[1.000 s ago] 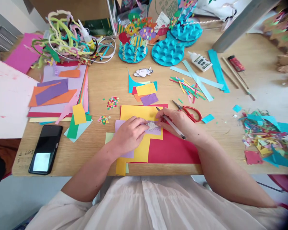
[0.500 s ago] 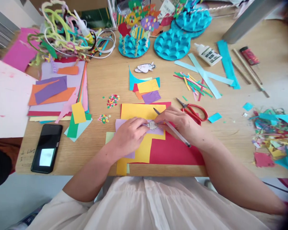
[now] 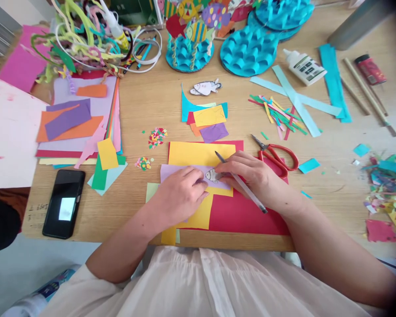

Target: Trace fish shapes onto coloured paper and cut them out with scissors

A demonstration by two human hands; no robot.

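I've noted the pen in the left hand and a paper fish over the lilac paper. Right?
Not quite: the head view shows the pen in the right hand, not the left hand. The fish is over the lilac paper.

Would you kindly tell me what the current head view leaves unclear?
In the head view:
- paper fish: tail hidden by the right hand
- scrap pile: cut off by the right edge
- glue bottle: label print too small to read
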